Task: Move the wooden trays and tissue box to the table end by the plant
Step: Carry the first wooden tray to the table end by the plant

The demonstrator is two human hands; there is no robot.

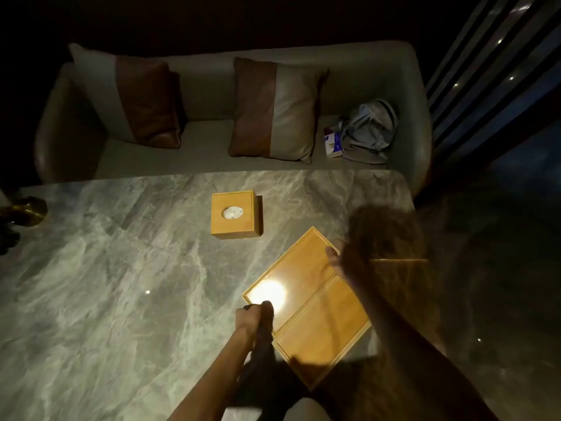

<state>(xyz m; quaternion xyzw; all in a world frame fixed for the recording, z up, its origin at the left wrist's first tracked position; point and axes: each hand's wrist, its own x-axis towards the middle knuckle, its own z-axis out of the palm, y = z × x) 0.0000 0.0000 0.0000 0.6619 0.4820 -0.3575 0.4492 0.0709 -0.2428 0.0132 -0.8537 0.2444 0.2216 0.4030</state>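
Two flat wooden trays lie side by side on the marble table, turned at an angle: the far tray with a bright light glare on it, and the near tray. My left hand grips the near-left corner of the far tray. My right hand, blurred, holds the far tray's right edge. A square wooden tissue box with a white tissue in its top stands apart on the table, beyond the trays.
A grey sofa with two brown-and-grey cushions runs along the table's far edge; a bag and a small packet lie on its right end. A gold pot base sits at the table's left end. The table's right edge is close to the trays.
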